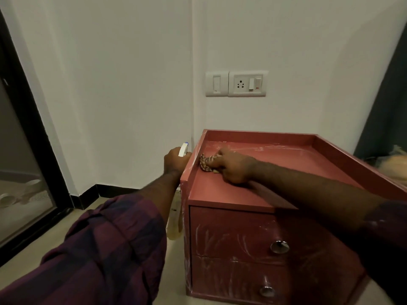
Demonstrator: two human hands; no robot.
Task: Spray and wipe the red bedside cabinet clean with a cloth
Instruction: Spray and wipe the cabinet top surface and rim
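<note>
The left hand (pixel 175 160) is wrapped around a white plastic spray bottle (pixel 183 149), just beside the left edge of the red wooden bedside cabinet (pixel 231 201). On the cabinet's top, near that left rim, the right hand (pixel 234 167) presses down on a bunched striped brown cloth (pixel 207 161).

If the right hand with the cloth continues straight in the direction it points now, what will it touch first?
Most likely the raised left rim of the red cabinet: the right hand points that way, pressing the cloth close beside it. The left hand with the spray bottle waits just beyond.
</note>
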